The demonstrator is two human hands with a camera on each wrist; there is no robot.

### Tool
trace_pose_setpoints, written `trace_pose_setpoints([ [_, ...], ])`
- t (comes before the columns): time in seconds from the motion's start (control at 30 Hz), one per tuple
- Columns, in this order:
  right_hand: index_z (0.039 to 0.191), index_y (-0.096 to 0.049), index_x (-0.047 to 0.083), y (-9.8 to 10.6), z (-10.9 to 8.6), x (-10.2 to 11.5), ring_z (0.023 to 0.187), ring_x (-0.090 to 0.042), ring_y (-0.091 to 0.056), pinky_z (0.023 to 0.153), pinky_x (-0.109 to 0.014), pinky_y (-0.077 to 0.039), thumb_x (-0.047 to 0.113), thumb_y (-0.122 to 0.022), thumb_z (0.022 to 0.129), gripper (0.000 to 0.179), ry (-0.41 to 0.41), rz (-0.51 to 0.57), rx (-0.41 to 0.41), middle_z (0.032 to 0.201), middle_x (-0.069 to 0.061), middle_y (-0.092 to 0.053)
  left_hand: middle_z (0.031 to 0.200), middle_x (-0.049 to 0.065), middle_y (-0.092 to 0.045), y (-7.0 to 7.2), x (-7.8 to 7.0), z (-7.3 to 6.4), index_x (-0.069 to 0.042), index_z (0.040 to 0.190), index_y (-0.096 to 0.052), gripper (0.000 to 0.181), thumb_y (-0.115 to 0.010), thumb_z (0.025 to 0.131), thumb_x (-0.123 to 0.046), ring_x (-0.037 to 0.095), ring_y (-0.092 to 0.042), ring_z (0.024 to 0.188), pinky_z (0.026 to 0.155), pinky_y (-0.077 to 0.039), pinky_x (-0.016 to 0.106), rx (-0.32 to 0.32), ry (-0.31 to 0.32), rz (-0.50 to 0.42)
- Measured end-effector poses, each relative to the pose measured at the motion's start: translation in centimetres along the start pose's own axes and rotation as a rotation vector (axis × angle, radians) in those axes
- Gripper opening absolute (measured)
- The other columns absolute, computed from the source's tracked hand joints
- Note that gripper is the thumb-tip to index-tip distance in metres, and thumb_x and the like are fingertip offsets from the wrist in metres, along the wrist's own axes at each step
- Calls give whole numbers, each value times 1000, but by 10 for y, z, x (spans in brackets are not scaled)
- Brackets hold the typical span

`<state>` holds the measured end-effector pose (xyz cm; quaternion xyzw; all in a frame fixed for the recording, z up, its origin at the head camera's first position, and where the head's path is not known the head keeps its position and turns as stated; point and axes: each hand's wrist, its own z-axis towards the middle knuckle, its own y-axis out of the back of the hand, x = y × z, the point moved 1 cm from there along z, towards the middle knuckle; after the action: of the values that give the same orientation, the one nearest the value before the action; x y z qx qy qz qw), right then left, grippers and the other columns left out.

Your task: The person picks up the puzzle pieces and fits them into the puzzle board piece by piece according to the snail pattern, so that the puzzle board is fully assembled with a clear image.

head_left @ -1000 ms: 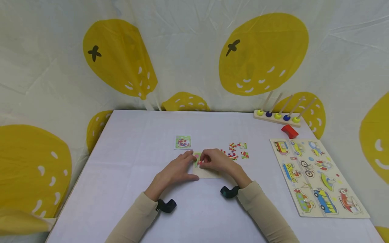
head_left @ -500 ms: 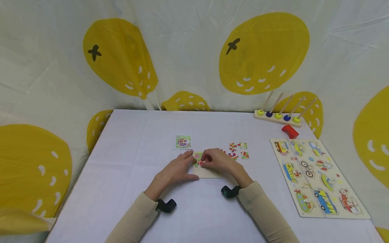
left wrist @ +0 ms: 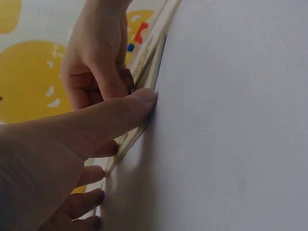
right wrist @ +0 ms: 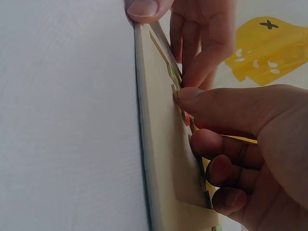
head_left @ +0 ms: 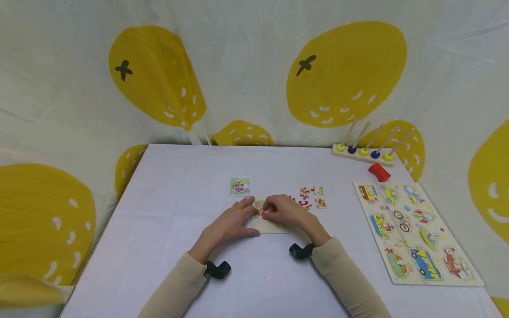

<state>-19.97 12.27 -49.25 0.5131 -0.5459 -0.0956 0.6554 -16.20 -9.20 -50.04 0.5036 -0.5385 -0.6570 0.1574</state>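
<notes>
My left hand (head_left: pixel 230 223) holds the left side of a small pale wooden puzzle board (head_left: pixel 274 227). Its thumb is at the near edge, and the fingertips are beside green-and-pink jigsaw pieces (head_left: pixel 258 204) lying on the board. With thumb and index finger, my right hand (head_left: pixel 288 210) pinches a small jigsaw piece (right wrist: pixel 185 118) with some red on it, low over the board beside those pieces. My fingers hide most of this piece. Right of the board lie several loose jigsaw pieces (head_left: pixel 305 192), partly behind the right hand. A square picture card (head_left: pixel 239 186) lies beyond the left hand.
At the right stands a large wooden vehicle puzzle (head_left: pixel 417 281). Behind it lies a red block (head_left: pixel 379 172), and a pegged bead stand (head_left: pixel 362 157) with yellow and blue beads is at the back right corner. A patterned curtain hangs behind the white table (head_left: pixel 179 176).
My right hand has shifted very slightly right over the board, still pinching the jigsaw piece. The left hand stays in place on the board.
</notes>
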Motion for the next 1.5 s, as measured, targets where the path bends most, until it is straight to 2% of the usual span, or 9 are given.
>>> trace_pose_setpoints([
  [0.2,99,-70,12,8,-2,-1,73,-9,-53,67,-23,-45,25,-77,88,19,16,-8,-59,79,5,-60,161,7,-38,0,0,0,-17,135,-59,65,-80,82,-48,35,-37,148,117,-38,50,2,12,9],
  [0.47,109,-69,8,22,-8,-9,85,-16,-59,75,-27,-49,24,-75,89,26,-5,-16,-160,96,-3,-67,161,7,-38,-1,0,1,-17,135,-59,66,-80,81,-49,34,-36,148,117,-39,49,6,14,17],
  [0.7,123,-65,6,31,-16,-18,96,-23,-56,82,-35,-50,29,-74,90,41,-76,-54,-234,114,-10,-64,160,8,-38,-2,-1,0,-17,134,-60,64,-80,81,-47,33,-36,149,116,-40,47,6,9,8],
  [1.03,131,-60,2,44,-23,-44,104,-29,-56,89,-44,-52,27,-74,88,52,-145,-89,-342,125,-15,-58,161,6,-37,0,-4,0,-18,135,-59,65,-81,81,-47,31,-34,150,118,-38,47,8,20,11],
  [1.27,133,-58,0,50,-26,-68,117,-34,-53,102,-52,-48,28,-72,90,54,-208,-95,-336,129,-19,-56,161,6,-37,-1,-3,1,-18,135,-59,65,-81,81,-47,31,-35,150,118,-38,47,5,23,17],
  [1.5,133,-59,0,55,-30,-82,111,-33,-52,98,-51,-49,29,-72,90,54,-282,-87,-284,124,-19,-56,162,6,-36,-2,-4,0,-18,136,-59,66,-81,81,-47,32,-34,150,118,-39,46,12,34,14],
])
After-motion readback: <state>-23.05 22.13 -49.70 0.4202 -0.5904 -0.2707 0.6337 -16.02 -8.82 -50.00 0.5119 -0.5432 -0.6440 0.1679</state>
